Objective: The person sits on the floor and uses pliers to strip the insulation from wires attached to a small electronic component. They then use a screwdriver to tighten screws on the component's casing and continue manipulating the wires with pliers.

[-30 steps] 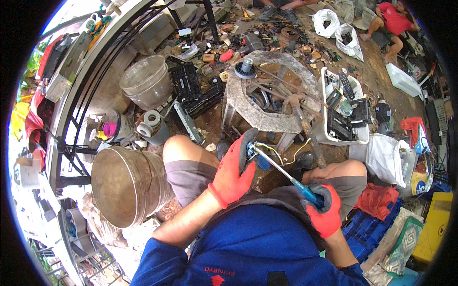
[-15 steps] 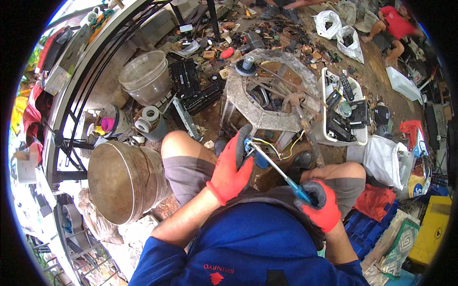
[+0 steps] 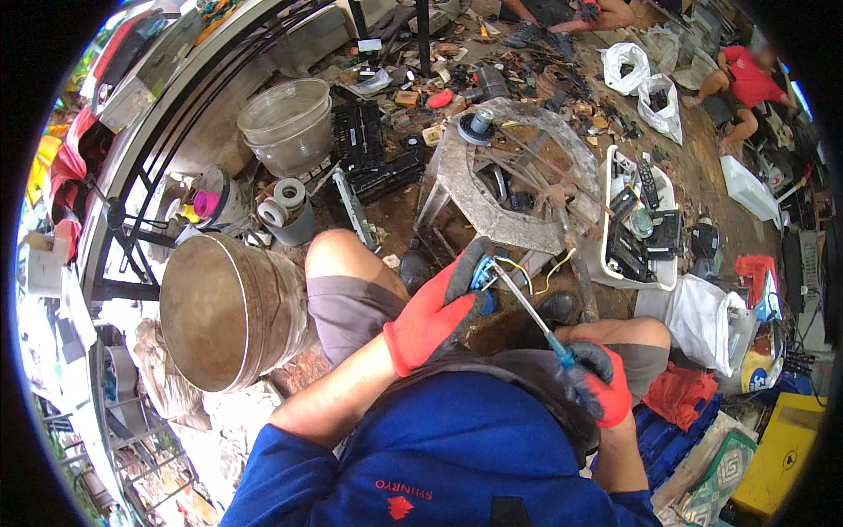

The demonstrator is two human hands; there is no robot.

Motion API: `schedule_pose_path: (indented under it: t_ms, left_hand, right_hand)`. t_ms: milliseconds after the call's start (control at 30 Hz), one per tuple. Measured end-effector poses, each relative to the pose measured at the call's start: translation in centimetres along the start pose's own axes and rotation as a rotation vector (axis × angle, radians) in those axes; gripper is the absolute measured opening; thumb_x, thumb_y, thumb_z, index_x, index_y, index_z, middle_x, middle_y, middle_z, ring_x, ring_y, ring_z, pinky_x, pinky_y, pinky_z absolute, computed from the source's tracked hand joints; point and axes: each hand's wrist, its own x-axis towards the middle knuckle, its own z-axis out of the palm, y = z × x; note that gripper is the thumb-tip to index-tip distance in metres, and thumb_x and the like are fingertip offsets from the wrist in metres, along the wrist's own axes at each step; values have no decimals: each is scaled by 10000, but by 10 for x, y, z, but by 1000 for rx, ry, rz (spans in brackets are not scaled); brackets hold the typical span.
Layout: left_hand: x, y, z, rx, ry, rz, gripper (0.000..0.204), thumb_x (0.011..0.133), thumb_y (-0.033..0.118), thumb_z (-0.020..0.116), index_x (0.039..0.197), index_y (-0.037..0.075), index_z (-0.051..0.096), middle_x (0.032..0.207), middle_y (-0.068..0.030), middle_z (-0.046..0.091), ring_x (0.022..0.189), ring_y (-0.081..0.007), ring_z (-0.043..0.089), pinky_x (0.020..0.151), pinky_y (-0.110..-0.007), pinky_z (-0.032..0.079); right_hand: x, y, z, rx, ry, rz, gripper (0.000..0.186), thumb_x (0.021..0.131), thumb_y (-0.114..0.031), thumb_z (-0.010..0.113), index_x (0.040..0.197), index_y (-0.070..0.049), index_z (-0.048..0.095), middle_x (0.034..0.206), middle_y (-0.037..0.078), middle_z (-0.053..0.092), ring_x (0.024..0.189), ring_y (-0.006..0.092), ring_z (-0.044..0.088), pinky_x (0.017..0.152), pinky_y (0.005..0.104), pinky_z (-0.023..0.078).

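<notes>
My left hand (image 3: 434, 318), in a red glove with a dark grey palm, pinches a small blue part (image 3: 481, 275) in front of my lap. Yellow, white and dark wires (image 3: 546, 274) trail near that part; where they join is too small to make out. My right hand (image 3: 606, 385), gloved the same way, is closed around the teal handle of a screwdriver (image 3: 527, 306). Its long metal shaft slants up and left, and the tip meets the blue part. Beyond my hands stands a worn metal frame (image 3: 452, 189) with a hammer (image 3: 571, 237) leaning across it.
A large metal bucket (image 3: 204, 312) stands by my left knee, with clear plastic tubs (image 3: 285, 132) beyond it. To the right are a white bin (image 3: 608, 272) of electronic parts and a white bag (image 3: 702, 321). Scrap covers the far floor, where other people (image 3: 753, 83) sit.
The whole view has shifted, so the surroundings sit farther right. My left hand has turned a little with the blue part, and the screwdriver keeps its tip at it.
</notes>
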Motion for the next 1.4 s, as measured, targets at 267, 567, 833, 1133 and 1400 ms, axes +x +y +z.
schedule_pose_path:
  t_ms: [267, 567, 833, 1133, 1400]
  left_hand:
    - [-5, -5, -6, 70, -22, 25, 706, 985, 62, 556, 1585, -27, 194, 1587, -81, 350, 1416, -142, 333, 1149, -296, 266]
    - [-3, -5, -1, 95, 51, 35, 702, 940, 30, 576, 1569, -4, 266, 1508, -93, 461, 1339, -118, 398, 1128, -293, 317]
    - [-4, -3, 5, 62, 172, 82, 723, 920, -2, 640, 1555, -4, 293, 1495, -98, 473, 1315, -130, 451, 1115, -303, 362]
    - [-6, -9, 7, 59, 293, 91, 553, 924, -6, 655, 1430, -12, 433, 1335, -114, 586, 1200, -164, 574, 1012, -307, 465]
    - [-7, -10, 8, 371, 441, 237, 474, 899, -4, 652, 1359, 9, 535, 1221, -139, 641, 1081, -156, 625, 917, -294, 500]
  right_hand:
    - [5, 15, 5, -492, 101, -457, 260, 857, -42, 683, 1109, 13, 653, 917, 76, 686, 716, 121, 615, 629, 262, 490]
    - [-7, 35, -12, -136, 140, -93, 371, 805, 50, 708, 1164, 12, 623, 1082, 101, 666, 911, 199, 636, 835, 337, 530]
    - [4, 28, -1, -126, 78, -221, 414, 753, 45, 719, 1156, 24, 625, 1103, 100, 654, 1034, 195, 630, 924, 326, 498]
    - [9, 23, 2, -177, 106, -253, 408, 771, -20, 740, 1165, 30, 644, 1099, 101, 671, 1017, 191, 651, 930, 322, 504]
    - [13, 25, 15, -112, 128, -233, 359, 806, 10, 695, 1158, 34, 631, 1032, 90, 673, 927, 165, 646, 831, 296, 511]
